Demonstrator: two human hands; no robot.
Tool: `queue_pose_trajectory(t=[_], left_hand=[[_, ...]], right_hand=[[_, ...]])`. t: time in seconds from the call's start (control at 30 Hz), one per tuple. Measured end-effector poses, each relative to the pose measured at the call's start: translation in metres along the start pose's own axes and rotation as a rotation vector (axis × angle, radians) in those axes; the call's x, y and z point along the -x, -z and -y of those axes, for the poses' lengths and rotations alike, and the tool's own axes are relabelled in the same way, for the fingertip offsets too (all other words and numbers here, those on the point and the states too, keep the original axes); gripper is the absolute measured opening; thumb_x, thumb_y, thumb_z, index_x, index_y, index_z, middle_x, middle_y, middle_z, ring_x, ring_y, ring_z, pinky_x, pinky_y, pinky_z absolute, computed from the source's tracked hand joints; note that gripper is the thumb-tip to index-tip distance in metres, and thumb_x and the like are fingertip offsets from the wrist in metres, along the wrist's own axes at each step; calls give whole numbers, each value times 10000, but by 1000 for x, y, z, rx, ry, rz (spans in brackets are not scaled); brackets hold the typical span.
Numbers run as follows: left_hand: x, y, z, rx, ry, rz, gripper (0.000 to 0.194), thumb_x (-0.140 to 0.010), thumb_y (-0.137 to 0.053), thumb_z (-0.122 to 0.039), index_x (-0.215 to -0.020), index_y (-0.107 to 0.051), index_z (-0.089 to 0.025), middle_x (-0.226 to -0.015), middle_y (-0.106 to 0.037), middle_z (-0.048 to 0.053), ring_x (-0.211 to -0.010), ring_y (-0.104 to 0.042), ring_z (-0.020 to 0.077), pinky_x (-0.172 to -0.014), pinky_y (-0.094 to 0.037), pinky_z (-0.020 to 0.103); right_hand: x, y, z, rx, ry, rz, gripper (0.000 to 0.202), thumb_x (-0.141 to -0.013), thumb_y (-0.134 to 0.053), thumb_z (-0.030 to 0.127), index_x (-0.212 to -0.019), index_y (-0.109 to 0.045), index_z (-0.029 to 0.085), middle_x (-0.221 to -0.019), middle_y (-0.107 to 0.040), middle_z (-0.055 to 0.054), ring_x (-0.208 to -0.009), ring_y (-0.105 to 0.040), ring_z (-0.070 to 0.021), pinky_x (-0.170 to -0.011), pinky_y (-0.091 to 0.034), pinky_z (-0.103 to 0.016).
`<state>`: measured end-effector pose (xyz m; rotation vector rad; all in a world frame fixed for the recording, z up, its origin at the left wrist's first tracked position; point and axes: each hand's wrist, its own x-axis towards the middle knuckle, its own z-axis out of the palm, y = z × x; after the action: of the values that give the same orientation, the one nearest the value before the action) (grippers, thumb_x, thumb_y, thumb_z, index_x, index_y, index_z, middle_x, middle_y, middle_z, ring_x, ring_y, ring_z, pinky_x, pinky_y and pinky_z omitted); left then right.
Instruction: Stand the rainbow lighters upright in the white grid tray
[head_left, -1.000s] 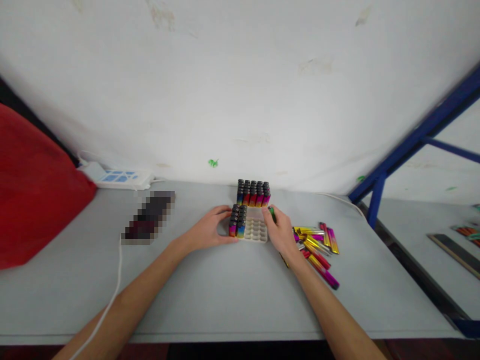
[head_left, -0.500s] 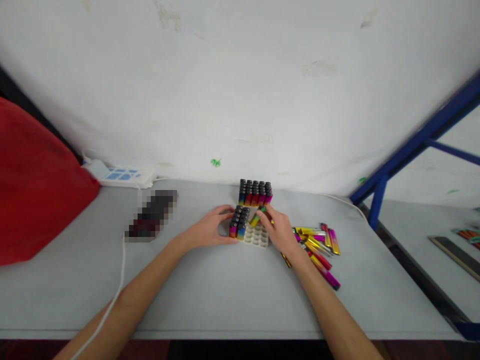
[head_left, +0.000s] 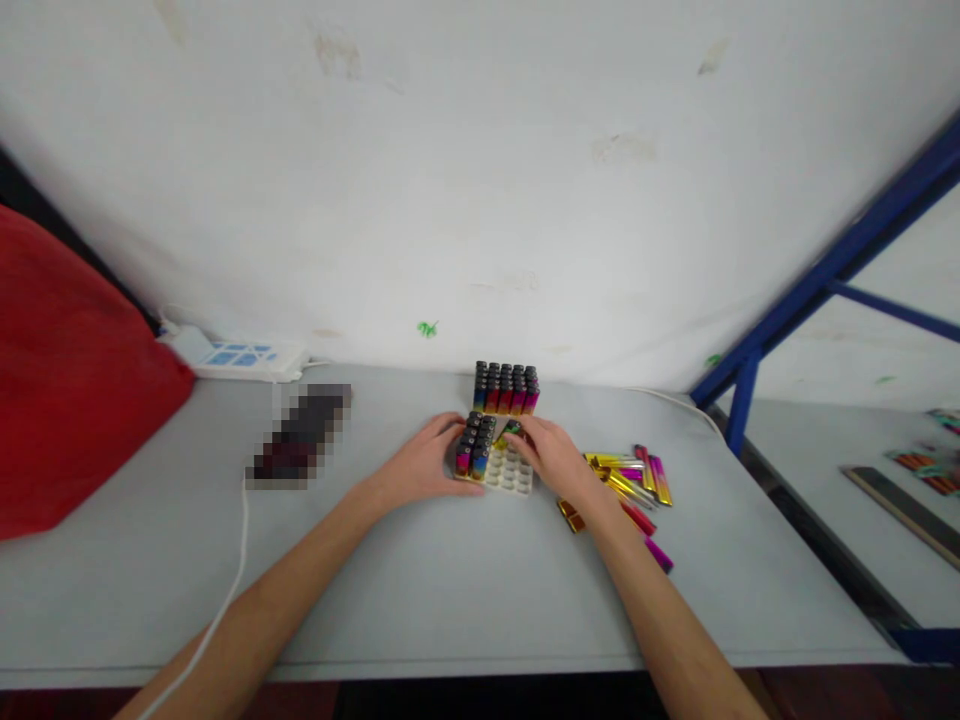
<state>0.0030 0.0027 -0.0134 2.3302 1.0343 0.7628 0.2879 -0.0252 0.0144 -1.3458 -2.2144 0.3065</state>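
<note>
A white tray with slots lies on the grey table, its left part filled with two columns of upright black-topped lighters. My left hand is curled round the tray's left side, gripping it. My right hand pinches a green and yellow lighter at the tray's back, beside the filled columns; its lower end is partly hidden. Behind the tray stands a full block of upright lighters. Loose shiny lighters lie in a pile right of my right hand.
At the left are a red cloth item, a white power strip and a blurred dark object with a white cable crossing my left forearm. A blue metal frame borders the table's right side.
My right hand has lowered the green and yellow lighter onto the back of the tray, and the lighter looks more upright. My left hand stays at the tray. The view has shifted slightly.
</note>
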Motion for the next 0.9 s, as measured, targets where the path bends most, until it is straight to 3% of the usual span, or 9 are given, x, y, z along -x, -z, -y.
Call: queue_pose_trajectory(t=[0.2, 0.3, 0.37, 0.47, 0.57, 0.7, 0.8, 0.9], left_hand=[[-1, -3, 5, 7, 4, -9, 878, -722, -1049, -738, -1390, -801, -225, -1594, -726, 192, -1517, -687, 478, -1369, -534, 631], [-2, -3, 6, 1, -10, -22, 852, -738, -1032, -754, -1380, -813, -238, -1577, -739, 190, -1493, -705, 475, -1349, -558, 635], [-3, -2, 6, -13, -24, -20, 832, -754, -1019, -757, -1374, -818, -241, -1538, -758, 192, -1457, -729, 466, -1324, -586, 629], [-5, 0, 5, -33, -38, -9, 815, -792, -995, -749, -1386, -816, -221, -1504, -769, 204, -1422, -750, 454, -1302, -607, 620], [-7, 1, 7, -47, -38, 4, 811, -814, -987, -739, -1394, -814, -199, -1515, -761, 219, -1454, -732, 452, -1332, -580, 602], [-8, 3, 11, -23, -27, 14, 813, -813, -988, -736, -1417, -812, -219, -1540, -762, 209, -1473, -726, 448, -1348, -563, 595], [-9, 4, 12, 0, -11, 26, 832, -806, -990, -734, -1439, -809, -226, -1574, -751, 211, -1496, -715, 459, -1359, -547, 612], [-9, 5, 11, 5, -3, 31, 810, -790, -1011, -707, -1432, -814, -254, -1576, -756, 193, -1508, -709, 450, -1364, -546, 590]], right_hand=[[1, 2, 10, 82, -47, 104, 109, -1165, -747, 302, -1115, -772, 208, -1004, -831, -88, -892, -764, -247, -850, -540, -336], [18, 28, -8, 16, -81, 31, 202, -1142, -772, 299, -1319, -802, 209, -1050, -841, -73, -899, -774, -241, -918, -586, -360], [33, 52, -26, 36, -119, -1, 186, -1131, -756, 284, -1282, -838, 210, -1107, -851, -100, -986, -791, -267, -993, -608, -401], [50, 77, -49, 93, -152, 62, 193, -1107, -762, 302, -1238, -886, 234, -1212, -864, -130, -1139, -796, -318, -1084, -609, -461], [52, 77, -56, 122, -132, 180, 225, -1075, -792, 291, -1268, -898, 244, -1308, -861, -138, -1235, -786, -335, -1134, -599, -467], [39, 58, -54, 123, -110, 267, 189, -1063, -766, 202, -1203, -892, 208, -1239, -854, -145, -1168, -799, -300, -1111, -602, -413], [31, 52, -54, 14, -126, 97, 176, -1064, -758, 223, -1203, -864, 202, -1213, -825, -138, -1084, -800, -276, -1077, -617, -420], [24, 52, -53, -275, -209, -163, 276, -1032, -814, 416, -1219, -848, 215, -1205, -807, -115, -865, -777, -236, -920, -651, -431]])
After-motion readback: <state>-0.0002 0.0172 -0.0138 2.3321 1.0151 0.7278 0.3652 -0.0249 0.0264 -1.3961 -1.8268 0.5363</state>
